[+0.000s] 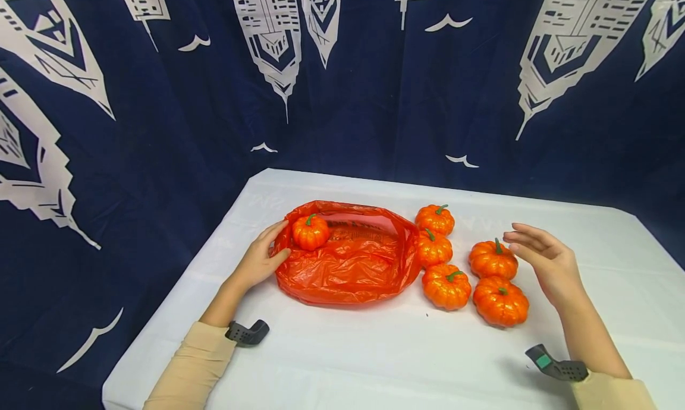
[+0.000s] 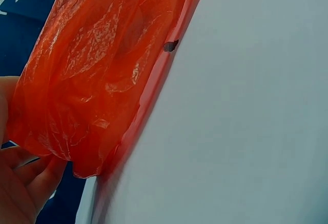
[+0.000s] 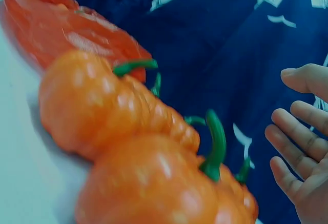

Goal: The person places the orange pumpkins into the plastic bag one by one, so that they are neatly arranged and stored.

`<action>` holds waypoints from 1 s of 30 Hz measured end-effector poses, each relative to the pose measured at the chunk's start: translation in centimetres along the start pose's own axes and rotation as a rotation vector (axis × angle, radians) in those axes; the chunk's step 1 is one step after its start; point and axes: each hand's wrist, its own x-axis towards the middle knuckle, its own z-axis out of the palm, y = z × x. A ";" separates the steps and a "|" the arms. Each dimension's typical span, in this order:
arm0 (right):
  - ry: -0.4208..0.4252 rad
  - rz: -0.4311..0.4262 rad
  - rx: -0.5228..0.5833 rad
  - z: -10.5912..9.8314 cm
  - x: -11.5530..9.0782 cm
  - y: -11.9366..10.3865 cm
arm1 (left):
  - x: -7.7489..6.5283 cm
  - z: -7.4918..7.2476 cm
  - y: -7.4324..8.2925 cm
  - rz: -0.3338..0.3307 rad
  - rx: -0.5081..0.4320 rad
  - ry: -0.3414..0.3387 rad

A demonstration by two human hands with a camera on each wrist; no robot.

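Observation:
A red plastic bag (image 1: 348, 273) lies with its mouth spread wide, and one small orange pumpkin (image 1: 311, 232) with a green stem sits inside at its left end. My left hand (image 1: 262, 255) holds the bag's left rim between thumb and fingers; the left wrist view shows the fingers (image 2: 38, 175) around the bag's edge. Over on the right, my right hand (image 1: 551, 264) is raised with its fingers relaxed and holds nothing. Nearest to it is a pumpkin (image 1: 489, 260), with another pumpkin (image 1: 500, 302) just in front of that one.
Along the bag's right side stand three more pumpkins: a back one (image 1: 434, 221), a middle one (image 1: 432, 248) touching the bag, and a front one (image 1: 446, 287). All rest on a white-covered table (image 1: 374, 356). A dark blue curtain (image 1: 364, 113) with white building prints hangs behind.

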 end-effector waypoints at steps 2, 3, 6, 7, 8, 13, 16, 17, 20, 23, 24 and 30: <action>0.001 0.001 0.011 -0.6 0.0 0.5 | 0.0 0.0 0.0 0.003 -0.001 0.000; 0.001 0.010 0.008 -0.9 0.0 0.7 | 0.0 0.0 -0.1 0.003 -0.002 0.000; 0.006 0.051 -0.032 -1.7 -0.1 1.4 | 0.0 0.0 -0.1 0.007 -0.003 0.001; 0.006 0.071 -0.056 -1.9 -0.1 1.7 | 0.0 0.0 -0.2 0.007 -0.002 0.001; 0.005 0.092 -0.084 -2.2 -0.1 1.9 | 0.0 0.0 -0.2 0.008 -0.001 0.002; 0.000 0.184 -0.174 -3.1 -0.3 3.0 | 0.0 0.0 -0.2 0.006 0.003 -0.001; 0.000 0.232 -0.259 -3.3 -0.4 3.4 | 0.0 0.0 -0.2 0.001 0.001 -0.004; -0.002 0.249 -0.294 -3.3 -0.4 3.6 | 0.0 0.0 -0.2 0.000 0.000 -0.004; -0.011 0.311 -0.383 -3.3 -0.6 3.9 | 0.0 0.0 -0.1 -0.003 -0.002 -0.004; -0.016 0.371 -0.424 -3.1 -0.7 4.1 | -0.1 0.0 -0.1 -0.001 -0.001 -0.002; -0.016 0.385 -0.431 -3.1 -0.7 4.1 | -0.1 0.0 -0.2 0.000 0.000 -0.003; -0.036 0.397 -0.491 -2.9 -0.7 4.1 | 0.0 0.0 -0.1 0.007 0.001 0.001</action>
